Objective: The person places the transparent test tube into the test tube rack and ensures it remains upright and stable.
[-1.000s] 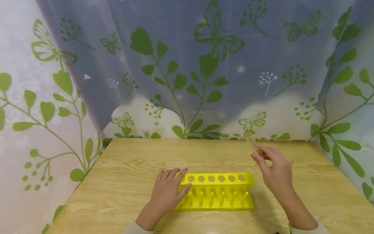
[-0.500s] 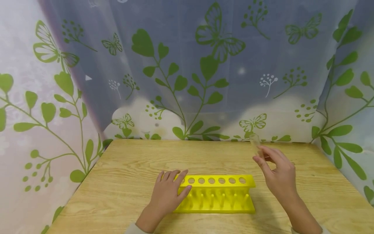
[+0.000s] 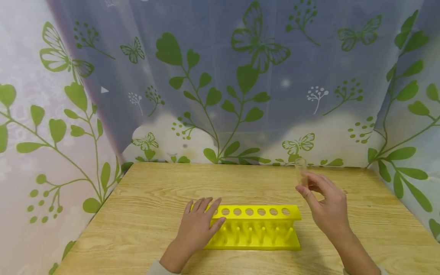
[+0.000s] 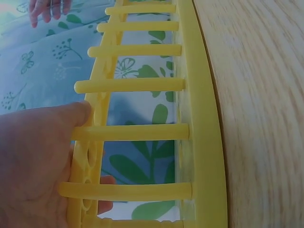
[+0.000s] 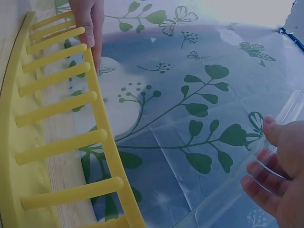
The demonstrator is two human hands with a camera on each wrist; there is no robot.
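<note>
A yellow test tube rack [image 3: 254, 246] stands on the wooden table, with a row of round holes along its top and upright pegs below. My left hand [image 3: 197, 223] grips the left end of its top bar. In the left wrist view, the thumb of the left hand [image 4: 35, 159] lies on one side of that bar and a fingertip shows on the other. Off the rack's right end and above it, my right hand [image 3: 328, 202] pinches a clear test tube [image 3: 301, 168] between thumb and fingers. The tube [image 5: 292, 107] is see-through, and its lower part is hard to make out.
The wooden table [image 3: 154, 191] reaches back to a blue and white curtain [image 3: 213, 122] printed with green leaves and butterflies. More of this cloth hangs at the left and right sides.
The test tube has turned from leaning left to nearly upright, as my right hand shifted slightly right and down. My left hand has kept its place on the rack.
</note>
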